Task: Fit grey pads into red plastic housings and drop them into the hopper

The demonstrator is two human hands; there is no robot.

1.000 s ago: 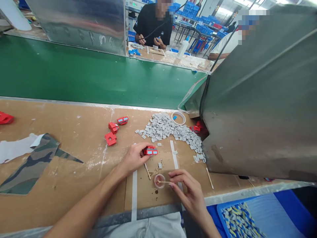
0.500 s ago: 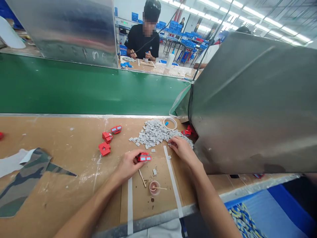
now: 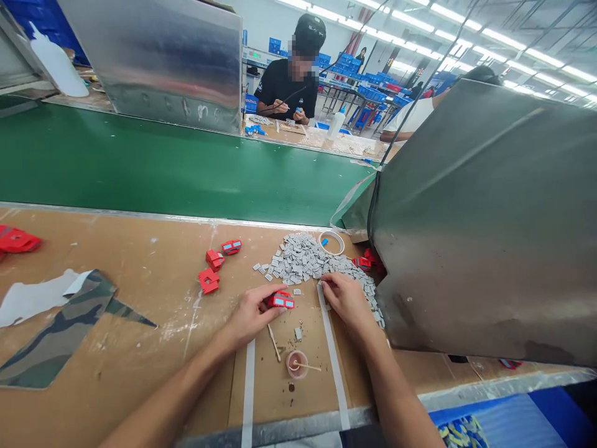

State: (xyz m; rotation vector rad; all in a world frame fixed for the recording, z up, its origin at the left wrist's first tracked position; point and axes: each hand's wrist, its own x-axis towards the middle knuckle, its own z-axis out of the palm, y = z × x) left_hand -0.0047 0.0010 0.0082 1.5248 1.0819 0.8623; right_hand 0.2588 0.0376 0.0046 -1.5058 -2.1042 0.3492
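Observation:
My left hand (image 3: 252, 313) is closed around a small red plastic part (image 3: 282, 301) with pale windows, held just above the brown bench. My right hand (image 3: 344, 297) rests at the near edge of a heap of small grey tiles (image 3: 305, 256), fingers curled over the pieces; whether it holds one is hidden. Below the hands sits a small round dish (image 3: 297, 363) with a thin wooden stick lying across it, and a second stick (image 3: 273, 341) lies beside it.
Three more red parts (image 3: 214, 264) lie left of the heap, others at the far left edge (image 3: 16, 240). A tape ring (image 3: 331, 241) sits behind the heap. A large metal hood (image 3: 485, 230) walls the right side. The green conveyor (image 3: 163, 168) runs behind; people work beyond it.
My right hand left the stick in the dish, went up to the grey tiles, then drew back slightly to the heap's near edge. The left hand kept hold of the red part.

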